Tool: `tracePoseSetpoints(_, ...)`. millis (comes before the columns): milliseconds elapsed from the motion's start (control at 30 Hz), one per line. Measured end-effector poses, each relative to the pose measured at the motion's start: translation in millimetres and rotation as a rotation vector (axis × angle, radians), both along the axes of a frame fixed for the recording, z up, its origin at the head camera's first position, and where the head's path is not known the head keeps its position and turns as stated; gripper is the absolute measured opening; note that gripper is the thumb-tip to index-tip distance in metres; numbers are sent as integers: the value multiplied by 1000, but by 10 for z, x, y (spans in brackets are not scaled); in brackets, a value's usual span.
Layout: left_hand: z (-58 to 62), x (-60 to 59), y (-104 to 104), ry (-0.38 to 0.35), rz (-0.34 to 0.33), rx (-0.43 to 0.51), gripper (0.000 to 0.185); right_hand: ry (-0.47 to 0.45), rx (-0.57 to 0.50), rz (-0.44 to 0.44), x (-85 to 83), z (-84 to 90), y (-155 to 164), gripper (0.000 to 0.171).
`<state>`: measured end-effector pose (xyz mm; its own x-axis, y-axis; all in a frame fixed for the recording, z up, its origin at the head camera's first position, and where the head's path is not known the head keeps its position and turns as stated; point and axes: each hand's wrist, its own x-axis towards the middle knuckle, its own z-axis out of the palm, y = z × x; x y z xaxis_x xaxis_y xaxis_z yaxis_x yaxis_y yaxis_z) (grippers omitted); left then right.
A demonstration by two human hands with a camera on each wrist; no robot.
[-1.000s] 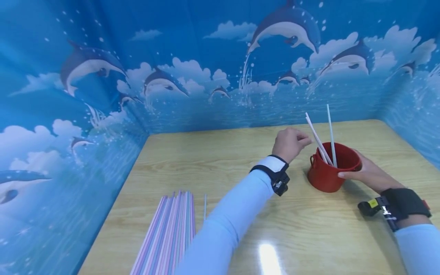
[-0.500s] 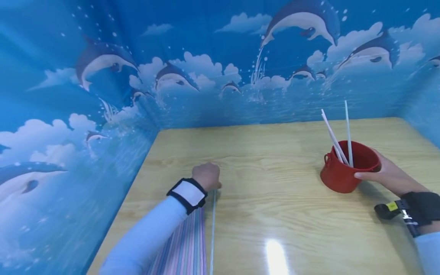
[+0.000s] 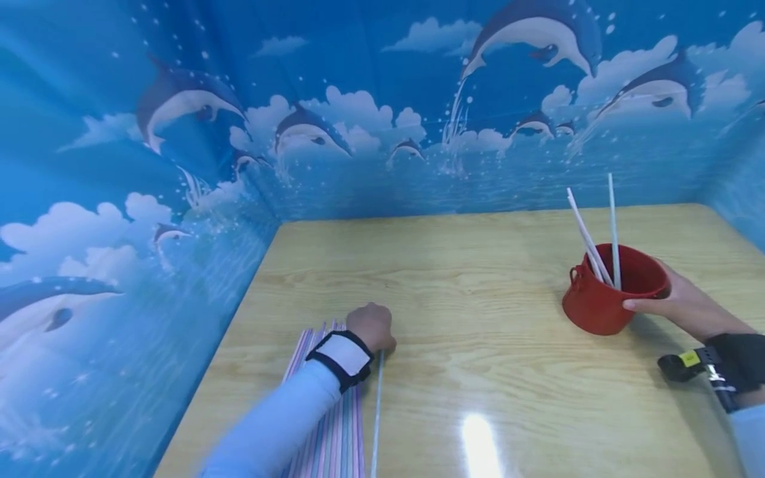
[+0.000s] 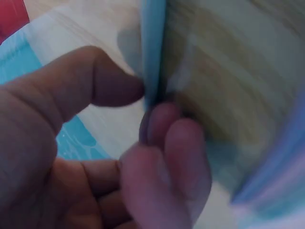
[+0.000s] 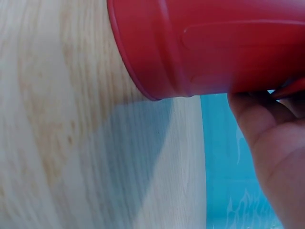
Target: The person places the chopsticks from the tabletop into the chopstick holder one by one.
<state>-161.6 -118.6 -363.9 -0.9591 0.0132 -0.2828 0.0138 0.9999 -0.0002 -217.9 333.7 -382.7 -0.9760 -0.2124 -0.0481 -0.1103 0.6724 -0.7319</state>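
The left hand [image 3: 372, 326] pinches a pale blue straw [image 3: 376, 411] between thumb and fingertips, just right of the straw bundle [image 3: 335, 425] on the surface [image 3: 478, 318]. Light, thin and easily bent, it is probably best held near its end. The right hand [image 3: 681, 307] grips the red bucket [image 3: 597, 307], well right of the bundle.

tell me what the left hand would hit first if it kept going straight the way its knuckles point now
Probably nothing soon: past the left hand lies bare table, then the blue wall. The red cup sits well off to the right.
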Motion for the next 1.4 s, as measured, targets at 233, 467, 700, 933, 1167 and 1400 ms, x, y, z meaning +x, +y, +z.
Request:
tracePoseSetpoints(233,-112,-87,164,78,60,154,25,7,-9,1,8,-11,6,79)
tracePoseSetpoints(467,102,-346,375,94,203,602,19,-10,12,-14,1,-5,-1,82)
tracePoseSetpoints(700,949,-603,755,404,45,1070,19,11,-56,29,14,-5,-7,76)
tracePoseSetpoints(933,1917,-302,1357,635,-330,1697,24,32,-62,49,29,14,-6,72)
tracePoseSetpoints(1167,1866,-252,1947,613,-399,1636,24,32,-90,81,60,54,13,69)
tracePoseSetpoints(1400,1174,-494,2353,529,-254,1365,23,64,-106,91,77,57,9,67)
